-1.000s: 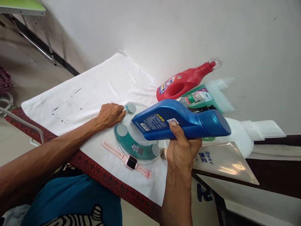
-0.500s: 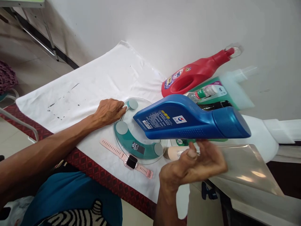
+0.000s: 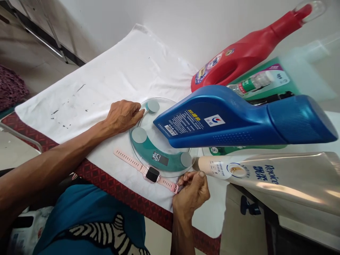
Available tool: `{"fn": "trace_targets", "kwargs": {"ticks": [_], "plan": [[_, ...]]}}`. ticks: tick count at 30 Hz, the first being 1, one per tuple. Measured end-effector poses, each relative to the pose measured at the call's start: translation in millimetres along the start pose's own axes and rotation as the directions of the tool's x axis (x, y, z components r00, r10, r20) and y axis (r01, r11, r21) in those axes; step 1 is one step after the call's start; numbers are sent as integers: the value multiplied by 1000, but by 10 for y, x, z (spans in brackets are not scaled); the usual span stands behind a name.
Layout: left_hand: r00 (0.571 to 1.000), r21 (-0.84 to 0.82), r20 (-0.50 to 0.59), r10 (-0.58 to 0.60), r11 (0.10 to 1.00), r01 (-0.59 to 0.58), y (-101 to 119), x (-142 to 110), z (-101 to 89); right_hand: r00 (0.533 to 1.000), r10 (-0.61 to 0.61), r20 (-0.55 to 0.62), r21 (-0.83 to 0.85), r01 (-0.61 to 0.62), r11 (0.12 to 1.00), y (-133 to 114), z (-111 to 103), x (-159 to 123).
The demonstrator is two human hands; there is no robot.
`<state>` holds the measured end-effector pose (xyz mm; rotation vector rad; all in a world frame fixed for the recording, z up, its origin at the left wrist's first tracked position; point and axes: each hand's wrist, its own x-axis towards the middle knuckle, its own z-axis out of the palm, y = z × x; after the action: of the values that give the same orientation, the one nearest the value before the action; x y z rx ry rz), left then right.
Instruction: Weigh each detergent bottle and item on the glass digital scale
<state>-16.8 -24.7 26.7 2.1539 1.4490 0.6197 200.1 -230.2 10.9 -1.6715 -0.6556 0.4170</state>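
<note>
A blue bottle (image 3: 212, 122) with a ridged cap stands on a round glass scale (image 3: 148, 147); neither hand touches it. The scale's small display (image 3: 160, 158) is lit, its digits hard to read. My left hand (image 3: 124, 115) is closed at the scale's left rim, thumb and fingers on the glass edge. My right hand (image 3: 191, 193) is curled near the scale's lower right rim, beside the strap end of a pink smartwatch (image 3: 152, 174). Nothing shows in its fingers. The watch lies flat on the white cloth (image 3: 111, 76), along the near side of the scale.
Behind the blue bottle stand a red detergent bottle (image 3: 247, 49), a small clear bottle (image 3: 248, 85) and a green-tinted bottle (image 3: 288, 76). A beige tube (image 3: 294, 179) stands to the right. A patterned red cloth border (image 3: 127, 202) edges the table, with the white wall (image 3: 186, 24) behind.
My right hand has let go of the blue bottle on the scale and drawn down and left to the scale's near edge. The display has changed from zeros. My left hand stays at the rim.
</note>
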Motion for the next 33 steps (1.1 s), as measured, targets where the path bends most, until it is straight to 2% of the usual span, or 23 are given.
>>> {"fn": "trace_targets", "kwargs": {"ticks": [10, 15, 17, 19, 21, 23, 26, 30, 33], "plan": [[999, 19, 8, -33, 999, 33, 10, 8, 7, 1000, 25, -15, 28, -25, 999, -12, 26, 11], [1000, 18, 7, -30, 999, 30, 7, 2, 7, 1000, 25, -17, -35, -26, 999, -10, 7, -44], [999, 15, 14, -37, 999, 37, 14, -4, -3, 994, -85, -71, -171, 72, 983, -64, -4, -73], [999, 14, 31, -44, 999, 44, 25, -11, -19, 952, -270, -142, -292, 221, 931, -177, 20, -59], [998, 9, 49, -37, 999, 37, 33, -19, -36, 905, -397, -153, -294, 342, 893, -340, 103, 32], [998, 2, 57, -17, 1000, 16, 31, -27, -46, 899, -426, -99, -216, 399, 891, -518, 248, 199], [997, 4, 75, -5, 1000, 5, 10, -36, -46, 917, -397, -20, -78, 395, 915, -734, 513, 498], [994, 19, 108, 22, 1000, -24, -9, -46, -50, 972, -221, 85, 114, 210, 971, -889, 788, 727], [989, 61, 148, 28, 997, -37, 12, -51, -84, 987, -141, 76, 205, 123, 971, -1007, 916, 757]]}}
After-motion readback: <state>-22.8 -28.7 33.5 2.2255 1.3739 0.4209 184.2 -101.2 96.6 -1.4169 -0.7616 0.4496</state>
